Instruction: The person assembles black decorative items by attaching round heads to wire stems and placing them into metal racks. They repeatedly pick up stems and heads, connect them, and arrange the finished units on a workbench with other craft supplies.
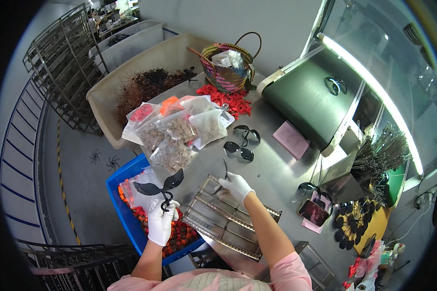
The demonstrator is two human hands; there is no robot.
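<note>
My left hand (161,224), in a white glove, is closed round the lower end of a black pair of sunglasses (148,189), held up above the blue bin. Its two dark lenses spread above my fingers. My right hand (238,187), also gloved in white, pinches a thin dark curved piece (225,169) at the far edge of a wire metal rack (222,212). Whether that piece is part of a pair of glasses I cannot tell. Two more dark sunglasses (239,151) lie on the metal table (267,169) beyond my right hand.
A blue bin (112,186) holds small red and orange pieces. Bags of small parts (175,131), a woven basket (226,68), a pink pad (291,139) and a dark green machine belt (310,92) lie beyond. A phone (313,212) and dark lens pieces (354,223) are at right.
</note>
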